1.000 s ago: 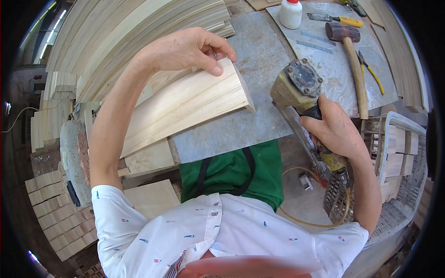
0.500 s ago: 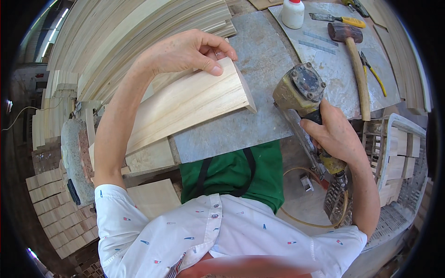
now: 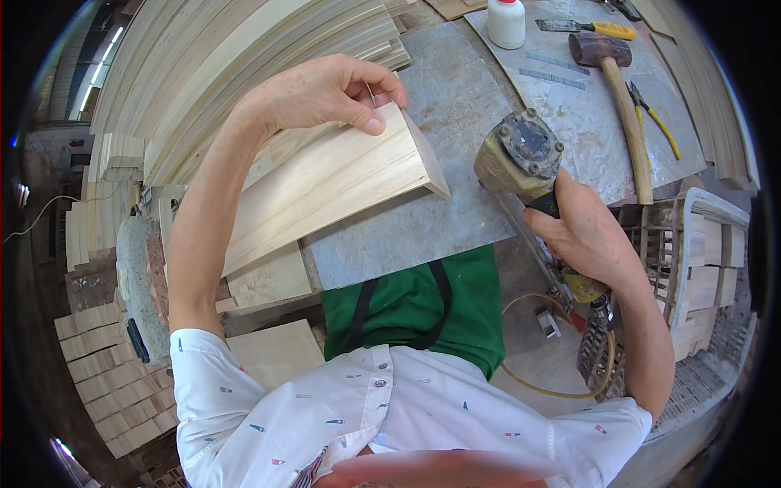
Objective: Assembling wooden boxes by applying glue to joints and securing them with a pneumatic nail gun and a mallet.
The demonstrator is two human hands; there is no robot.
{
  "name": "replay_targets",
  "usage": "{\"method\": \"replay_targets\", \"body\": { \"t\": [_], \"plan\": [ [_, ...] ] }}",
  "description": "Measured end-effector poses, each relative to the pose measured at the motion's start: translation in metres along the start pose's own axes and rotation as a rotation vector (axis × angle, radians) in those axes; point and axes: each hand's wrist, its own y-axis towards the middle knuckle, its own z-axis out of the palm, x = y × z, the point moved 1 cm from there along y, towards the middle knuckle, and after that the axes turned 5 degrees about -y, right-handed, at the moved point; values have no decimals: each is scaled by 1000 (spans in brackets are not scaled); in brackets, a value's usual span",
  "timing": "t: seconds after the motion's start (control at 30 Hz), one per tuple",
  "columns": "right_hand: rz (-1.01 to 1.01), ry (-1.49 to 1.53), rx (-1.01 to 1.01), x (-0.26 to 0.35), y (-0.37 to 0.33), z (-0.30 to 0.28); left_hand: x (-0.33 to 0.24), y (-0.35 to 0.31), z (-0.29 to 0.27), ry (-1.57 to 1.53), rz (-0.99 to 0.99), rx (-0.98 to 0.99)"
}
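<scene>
My left hand (image 3: 325,96) grips the far corner of a pale wooden board (image 3: 325,183), thumb on top and fingers curled over the edge. A thin wooden end piece (image 3: 425,154) meets the board's right end at an angle, so the two form a corner. What lies under my curled fingers is partly hidden. My right hand (image 3: 582,224) is wrapped round the handle of a worn yellow-and-black air nail gun (image 3: 521,154). The gun is held right of the board, apart from it, over the right edge of the grey metal bench top (image 3: 407,240).
Long wooden strips (image 3: 244,65) are stacked at the far left. At the far right lie a white bottle (image 3: 506,26), a chisel (image 3: 586,29), a mallet (image 3: 622,106), pliers (image 3: 655,122) and nail strips (image 3: 553,77). A plastic crate (image 3: 679,260) holds blocks; an air hose (image 3: 561,395) loops below the gun.
The view has shifted slightly. The board's end has tilted a little, showing more of the end piece. Both hands keep their grips, and the nail gun stays beside the board.
</scene>
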Motion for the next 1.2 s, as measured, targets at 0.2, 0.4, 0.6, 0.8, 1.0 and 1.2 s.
{"method": "replay_targets", "body": {
  "t": [0.2,0.4,0.6,0.8,1.0,1.2],
  "plan": [
    [-50,27,-20,1,-1,0,0,1,0,-5,21,14],
    [-22,-8,-19,-3,0,3,3,1,-1,-17,28,17],
    [-1,32,-10,4,-2,0,2,-3,0,-78,44,10],
    [122,53,-11,14,-2,1,11,-5,4,-154,114,18],
    [138,-12,-126,41,-8,-28,32,-3,17,-278,240,-11],
    [-63,59,-123,106,-9,-83,39,-6,22,-210,222,-122]
  ]
}}
